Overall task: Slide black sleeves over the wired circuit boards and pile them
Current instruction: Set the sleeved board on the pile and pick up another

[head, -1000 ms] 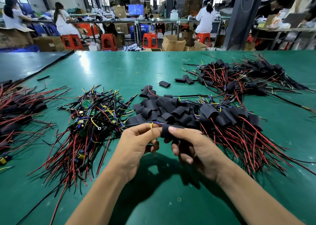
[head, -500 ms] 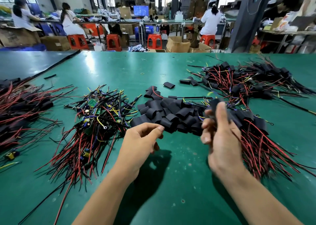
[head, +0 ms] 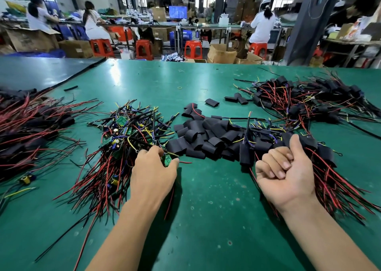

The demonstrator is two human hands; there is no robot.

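On the green table (head: 206, 219), the left hand (head: 153, 173) reaches into the near edge of the heap of bare wired circuit boards (head: 127, 134), its fingertips pinching one small green board (head: 167, 160). The right hand (head: 286, 173) is turned palm up at the near edge of the pile of sleeved boards (head: 327, 163), fingers clenched around nothing; the loose black sleeves (head: 206, 138) lie heaped between the two piles

Green table (head: 206, 208); small yellow ring (head: 180, 87), maybe a rubber band, at 12 o'clock. Beyond: red stools (head: 192, 49), cardboard boxes (head: 221, 54), blue screen (head: 178, 12). Dark pillar (head: 307, 23) at 1 o'clock. Seated workers (head: 262, 26) in white at benches.
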